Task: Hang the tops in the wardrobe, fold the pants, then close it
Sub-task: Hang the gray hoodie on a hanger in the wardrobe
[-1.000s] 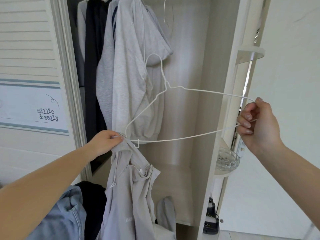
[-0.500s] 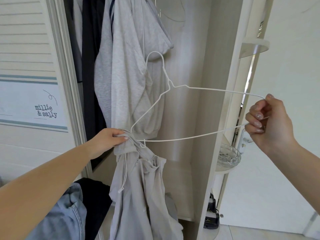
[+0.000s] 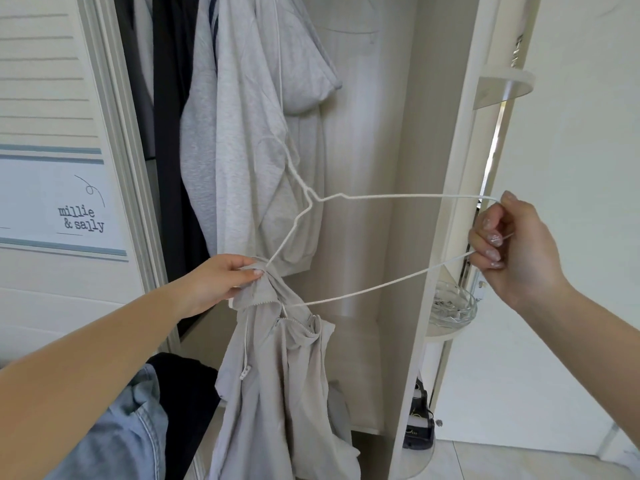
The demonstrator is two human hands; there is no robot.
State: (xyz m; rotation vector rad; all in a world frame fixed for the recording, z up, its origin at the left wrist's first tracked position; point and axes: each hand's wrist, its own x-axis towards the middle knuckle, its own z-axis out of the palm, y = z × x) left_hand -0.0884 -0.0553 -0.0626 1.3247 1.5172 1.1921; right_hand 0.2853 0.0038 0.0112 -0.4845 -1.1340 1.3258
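Note:
A white wire hanger [image 3: 381, 199] is held sideways in front of the open wardrobe [image 3: 367, 168]. My right hand [image 3: 512, 247] grips its right end. My left hand [image 3: 221, 282] pinches the shoulder of a light grey zip hoodie [image 3: 277, 386] over the hanger's left end. The hoodie hangs limp below, its zip and drawstring showing. Inside the wardrobe hang a pale grey hoodie [image 3: 256, 133] and dark tops [image 3: 169, 133]. Blue jeans [image 3: 124, 431] and a black garment [image 3: 187, 393] lie at the lower left.
The wardrobe door [image 3: 460, 202] stands open on the right with small rounded shelves; one bears a glass dish [image 3: 450, 303]. A black device [image 3: 419, 420] sits low by the door. A white panel with a label [image 3: 81, 220] is on the left.
The zip hoodie has been drawn further onto the hanger's left end and hangs lower. Both hands keep their hold; the right hand shifted slightly right.

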